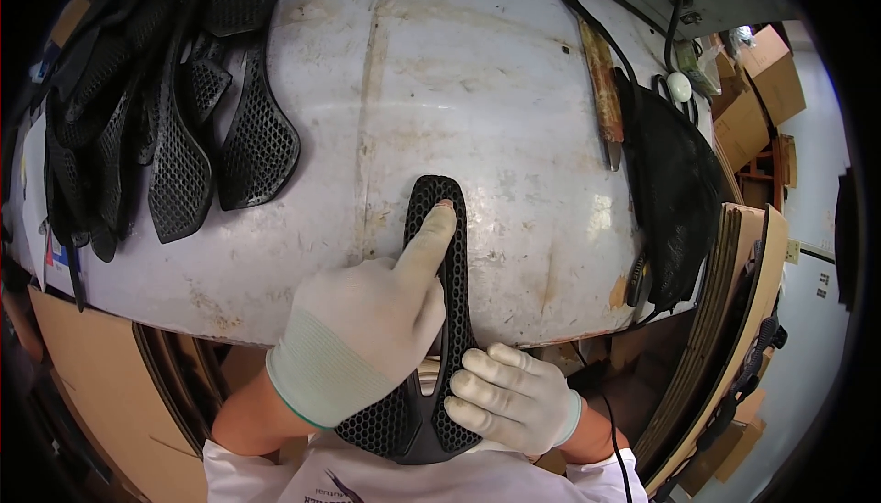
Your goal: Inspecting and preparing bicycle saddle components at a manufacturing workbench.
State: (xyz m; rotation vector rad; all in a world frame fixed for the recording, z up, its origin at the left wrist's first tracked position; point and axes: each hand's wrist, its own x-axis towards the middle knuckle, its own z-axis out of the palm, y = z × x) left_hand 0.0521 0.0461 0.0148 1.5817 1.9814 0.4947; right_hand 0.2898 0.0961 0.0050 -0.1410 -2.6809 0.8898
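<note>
In front of me, a black honeycomb piece shaped like a bicycle saddle (pixel 455 319) points its narrow nose away from me. That nose rests on the table; the wide, split end overhangs the near edge against my shirt. My left hand (pixel 367 306), in a pale glove, lies over its left side. The index finger is stretched along the nose, its tip bare through the glove; the other fingers are folded or hidden. My right hand (pixel 514 397), also gloved, has its fingers laid over the right edge of the wide end, holding it. Its thumb is hidden.
Several similar black honeycomb pieces (pixel 184 163) are heaped at the table's left. Along the right lie a worn tool with a tan handle (pixel 601 81) and a black mesh bag (pixel 679 195). Cardboard sheets (pixel 707 319) stand beside the table (pixel 514 136); boxes (pixel 771 72) lie farther right.
</note>
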